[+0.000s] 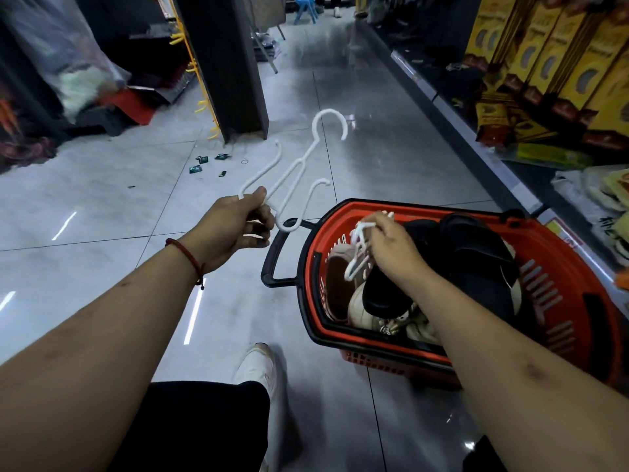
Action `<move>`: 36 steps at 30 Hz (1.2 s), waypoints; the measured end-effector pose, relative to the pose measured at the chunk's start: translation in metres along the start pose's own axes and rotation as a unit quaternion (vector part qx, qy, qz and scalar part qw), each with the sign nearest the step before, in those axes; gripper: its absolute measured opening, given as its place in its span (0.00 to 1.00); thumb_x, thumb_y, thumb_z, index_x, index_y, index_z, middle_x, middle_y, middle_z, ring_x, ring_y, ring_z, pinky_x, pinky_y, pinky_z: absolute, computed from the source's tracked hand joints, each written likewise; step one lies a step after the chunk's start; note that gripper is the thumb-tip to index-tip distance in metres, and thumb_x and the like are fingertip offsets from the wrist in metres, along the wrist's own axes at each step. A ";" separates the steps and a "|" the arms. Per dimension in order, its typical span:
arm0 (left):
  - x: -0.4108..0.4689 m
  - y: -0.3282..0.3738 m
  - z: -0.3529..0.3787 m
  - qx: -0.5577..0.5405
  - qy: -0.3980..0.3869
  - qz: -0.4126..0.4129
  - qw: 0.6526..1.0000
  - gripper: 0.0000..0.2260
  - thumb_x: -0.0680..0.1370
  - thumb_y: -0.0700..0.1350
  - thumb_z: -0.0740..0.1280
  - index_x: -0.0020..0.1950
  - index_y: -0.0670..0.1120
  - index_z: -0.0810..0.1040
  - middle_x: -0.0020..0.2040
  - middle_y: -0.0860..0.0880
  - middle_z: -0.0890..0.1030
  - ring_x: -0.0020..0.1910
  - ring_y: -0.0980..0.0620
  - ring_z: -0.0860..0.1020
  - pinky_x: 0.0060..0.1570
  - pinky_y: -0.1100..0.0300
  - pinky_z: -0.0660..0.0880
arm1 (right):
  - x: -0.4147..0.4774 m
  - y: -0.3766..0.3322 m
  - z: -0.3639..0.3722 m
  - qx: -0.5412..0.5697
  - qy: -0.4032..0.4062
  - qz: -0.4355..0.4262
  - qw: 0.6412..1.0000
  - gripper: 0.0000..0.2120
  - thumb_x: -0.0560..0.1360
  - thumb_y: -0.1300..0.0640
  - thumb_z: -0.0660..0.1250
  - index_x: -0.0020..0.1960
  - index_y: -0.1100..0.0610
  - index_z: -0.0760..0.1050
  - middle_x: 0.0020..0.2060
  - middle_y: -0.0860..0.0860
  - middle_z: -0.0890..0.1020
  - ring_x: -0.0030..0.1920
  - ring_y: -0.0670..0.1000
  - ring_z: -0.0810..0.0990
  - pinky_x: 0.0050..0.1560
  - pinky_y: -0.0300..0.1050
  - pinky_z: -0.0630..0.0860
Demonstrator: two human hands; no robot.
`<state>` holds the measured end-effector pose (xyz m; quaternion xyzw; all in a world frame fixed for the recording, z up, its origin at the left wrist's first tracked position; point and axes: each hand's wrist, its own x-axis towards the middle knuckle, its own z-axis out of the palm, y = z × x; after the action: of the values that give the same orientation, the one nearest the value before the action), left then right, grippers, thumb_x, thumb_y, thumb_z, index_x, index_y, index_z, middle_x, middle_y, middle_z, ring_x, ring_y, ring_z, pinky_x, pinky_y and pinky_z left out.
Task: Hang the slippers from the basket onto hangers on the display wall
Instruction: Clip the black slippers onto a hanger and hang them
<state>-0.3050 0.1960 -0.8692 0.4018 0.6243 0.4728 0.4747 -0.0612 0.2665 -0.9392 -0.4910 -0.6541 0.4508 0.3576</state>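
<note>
Head view: the left hand [238,223] pinches one arm of a white hanger [299,165], held in the air over the floor, left of the orange basket [558,267]. The right hand [391,247], inside the basket near its handle end, curls round a second hanger [355,264] just above the black slippers [476,253]. Likely risk: on lifting, its hooks snag a slipper or the basket's slotted wall and tip footwear out.

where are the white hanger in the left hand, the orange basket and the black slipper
white hanger [329,111]: head view, top of its hook
orange basket [575,267]: head view, right wall
black slipper [476,253]: head view, upper strap
</note>
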 end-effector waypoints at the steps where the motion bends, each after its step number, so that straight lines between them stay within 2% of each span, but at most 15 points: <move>1: -0.001 0.000 0.001 -0.010 -0.004 -0.004 1.000 0.18 0.82 0.53 0.62 0.37 0.44 0.72 0.35 0.46 0.76 0.31 0.48 0.74 0.40 0.53 0.76 | -0.002 0.002 0.002 -0.066 -0.045 -0.021 0.997 0.10 0.81 0.62 0.58 0.55 0.56 0.78 0.45 0.52 0.79 0.36 0.37 0.78 0.37 0.31 0.72; 3: -0.005 0.001 0.007 -0.029 -0.012 -0.014 0.999 0.18 0.82 0.54 0.61 0.38 0.44 0.73 0.35 0.47 0.77 0.31 0.48 0.74 0.40 0.54 0.76 | -0.005 0.013 0.006 -0.194 -0.141 -0.035 0.970 0.15 0.81 0.58 0.59 0.66 0.53 0.75 0.59 0.53 0.74 0.54 0.45 0.76 0.54 0.36 0.69; 5: -0.008 0.001 0.014 -0.045 -0.022 -0.023 0.998 0.18 0.82 0.54 0.61 0.38 0.44 0.73 0.35 0.48 0.77 0.32 0.48 0.74 0.39 0.55 0.76 | -0.007 0.020 0.008 -0.234 -0.178 -0.016 0.956 0.22 0.81 0.55 0.59 0.75 0.50 0.68 0.71 0.54 0.66 0.69 0.53 0.69 0.65 0.41 0.65; 8: -0.013 -0.001 0.024 -0.060 -0.053 -0.034 0.996 0.17 0.82 0.54 0.61 0.40 0.44 0.74 0.37 0.47 0.79 0.34 0.48 0.74 0.40 0.55 0.76 | -0.007 0.014 0.003 -0.230 -0.163 -0.021 0.959 0.28 0.80 0.56 0.62 0.79 0.46 0.61 0.77 0.52 0.60 0.75 0.53 0.65 0.69 0.38 0.61; 13: -0.014 -0.001 0.047 -0.063 -0.129 -0.063 0.988 0.16 0.84 0.52 0.58 0.46 0.43 0.75 0.44 0.46 0.82 0.39 0.46 0.79 0.44 0.52 0.75 | -0.014 0.000 -0.011 -0.230 -0.081 -0.056 0.968 0.30 0.78 0.58 0.65 0.78 0.48 0.63 0.76 0.53 0.65 0.64 0.51 0.76 0.65 0.39 0.70; 15: -0.013 0.002 0.061 -0.071 -0.149 -0.074 0.984 0.16 0.84 0.52 0.57 0.46 0.43 0.76 0.44 0.46 0.83 0.40 0.46 0.79 0.46 0.51 0.75 | -0.016 -0.010 -0.016 -0.064 -0.026 -0.020 0.997 0.27 0.76 0.66 0.64 0.74 0.52 0.69 0.68 0.56 0.76 0.50 0.49 0.82 0.47 0.38 0.79; 16: -0.012 0.005 0.069 -0.076 -0.157 -0.076 0.982 0.16 0.84 0.52 0.57 0.45 0.43 0.76 0.44 0.46 0.83 0.40 0.47 0.80 0.46 0.51 0.75 | -0.018 -0.018 -0.021 0.064 -0.019 0.016 0.998 0.27 0.75 0.70 0.62 0.72 0.55 0.71 0.63 0.59 0.79 0.41 0.50 0.83 0.36 0.39 0.77; 18: -0.008 0.009 0.088 -0.092 -0.170 -0.075 0.978 0.16 0.84 0.52 0.57 0.46 0.43 0.76 0.43 0.47 0.83 0.40 0.47 0.80 0.48 0.51 0.74 | -0.023 -0.033 -0.038 0.252 -0.032 0.068 0.965 0.26 0.74 0.71 0.61 0.70 0.56 0.70 0.54 0.63 0.82 0.31 0.53 0.81 0.25 0.41 0.70; 19: -0.006 0.011 0.096 -0.101 -0.177 -0.071 0.976 0.16 0.84 0.53 0.57 0.47 0.43 0.77 0.43 0.47 0.83 0.40 0.47 0.80 0.49 0.50 0.74 | -0.026 -0.040 -0.046 0.285 -0.047 0.074 0.955 0.23 0.74 0.68 0.64 0.69 0.57 0.70 0.49 0.62 0.82 0.29 0.54 0.80 0.24 0.41 0.66; 22: 0.001 0.013 0.123 -0.096 -0.222 -0.061 0.968 0.16 0.83 0.54 0.57 0.48 0.44 0.77 0.44 0.47 0.82 0.42 0.47 0.79 0.46 0.51 0.75 | -0.036 -0.047 -0.066 0.251 -0.039 0.049 0.966 0.12 0.79 0.58 0.68 0.61 0.62 0.75 0.39 0.55 0.81 0.27 0.51 0.76 0.22 0.39 0.62; 26: 0.004 0.015 0.154 -0.032 -0.269 -0.054 0.961 0.18 0.82 0.58 0.57 0.43 0.45 0.74 0.40 0.44 0.81 0.40 0.42 0.80 0.44 0.51 0.77 | -0.038 -0.037 -0.088 0.201 0.064 0.027 0.977 0.10 0.81 0.54 0.66 0.47 0.60 0.80 0.33 0.59 0.78 0.24 0.50 0.72 0.22 0.39 0.63; 29: 0.009 0.019 0.166 0.088 -0.237 -0.027 0.967 0.19 0.80 0.61 0.61 0.47 0.45 0.74 0.39 0.43 0.81 0.38 0.44 0.81 0.38 0.54 0.77 | -0.037 -0.031 -0.108 0.187 0.104 0.033 0.976 0.11 0.82 0.53 0.64 0.47 0.58 0.80 0.37 0.58 0.84 0.24 0.51 0.71 0.22 0.39 0.63; 31: 0.018 0.014 0.168 0.188 -0.181 0.036 0.965 0.20 0.77 0.61 0.66 0.50 0.43 0.76 0.41 0.45 0.80 0.36 0.47 0.80 0.32 0.57 0.76 | -0.039 -0.029 -0.120 0.188 0.119 0.049 0.974 0.12 0.83 0.54 0.64 0.50 0.62 0.80 0.38 0.54 0.86 0.24 0.51 0.70 0.21 0.37 0.64; 34: 0.035 -0.004 0.169 0.387 -0.120 0.161 0.900 0.24 0.73 0.60 0.72 0.60 0.46 0.75 0.53 0.49 0.77 0.48 0.48 0.81 0.34 0.62 0.74 | -0.044 -0.023 -0.133 0.183 0.136 0.073 0.971 0.11 0.82 0.55 0.64 0.50 0.62 0.80 0.40 0.57 0.87 0.24 0.51 0.70 0.21 0.36 0.65; 36: 0.048 -0.020 0.174 0.492 -0.133 0.167 0.844 0.28 0.72 0.58 0.73 0.67 0.46 0.71 0.60 0.46 0.75 0.55 0.45 0.78 0.37 0.62 0.74 | -0.045 -0.019 -0.141 0.165 0.145 0.078 0.973 0.10 0.82 0.55 0.65 0.49 0.61 0.81 0.42 0.58 0.87 0.24 0.51 0.70 0.21 0.36 0.65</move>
<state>-0.1478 0.2732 -0.9162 0.7399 0.6292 0.1180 0.2069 0.0732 0.2542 -0.8747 -0.5352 -0.4717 0.5031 0.4878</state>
